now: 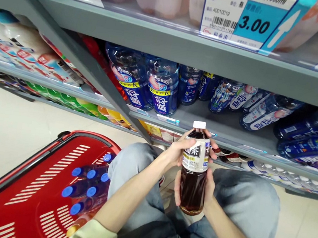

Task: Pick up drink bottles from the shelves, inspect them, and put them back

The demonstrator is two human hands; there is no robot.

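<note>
A bottle of dark tea [192, 189] with a white cap and a white label stands nearly upright between my knees, held in both hands. Around its upper part, my left hand [175, 151] is closed, the thumb lying across the label and the fingertips showing on the far side. My right hand [210, 185] wraps the lower half from behind, with fingertips visible at the left edge. The bottle's back and parts of my fingers are hidden. Just beyond the cap runs the front edge of a grey shelf [228, 130].
On that shelf are several blue drink bottles [163, 86], some lying tilted at the right. To my left sits a red shopping basket [32, 165] containing several blue-capped bottles [91, 191]. An upper shelf edge [157, 40] with a price tag [242, 18] juts out overhead.
</note>
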